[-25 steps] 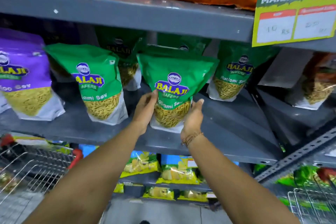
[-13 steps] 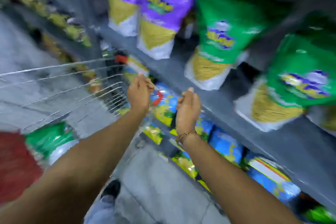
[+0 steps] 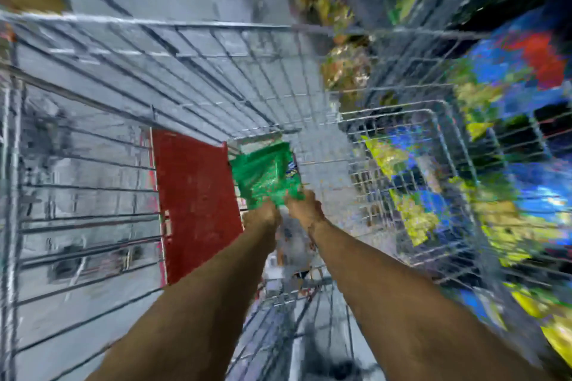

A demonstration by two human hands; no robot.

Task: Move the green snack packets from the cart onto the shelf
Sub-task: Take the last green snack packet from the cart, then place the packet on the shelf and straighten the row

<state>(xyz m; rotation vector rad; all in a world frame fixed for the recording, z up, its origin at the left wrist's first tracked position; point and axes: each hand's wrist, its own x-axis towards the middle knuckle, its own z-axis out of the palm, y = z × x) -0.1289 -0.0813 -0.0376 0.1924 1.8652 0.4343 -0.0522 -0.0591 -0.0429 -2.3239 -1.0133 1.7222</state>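
Note:
I look down into the wire cart (image 3: 192,77), and the frame is blurred by motion. A green snack packet (image 3: 266,175) lies deep in the cart beside a red panel (image 3: 195,201). My left hand (image 3: 263,215) and my right hand (image 3: 305,207) both reach into the cart and meet at the packet's near edge, fingers closed on it. The shelf with the other green packets is out of view.
The cart's wire walls rise on the left, far side and right (image 3: 433,195). Low shelves with yellow and blue packets (image 3: 510,195) run along the right. Grey floor shows through the wires.
My view swung from the shelf down to the cart. Both hands left the packet standing on the shelf, dropped into the cart and closed on another green packet.

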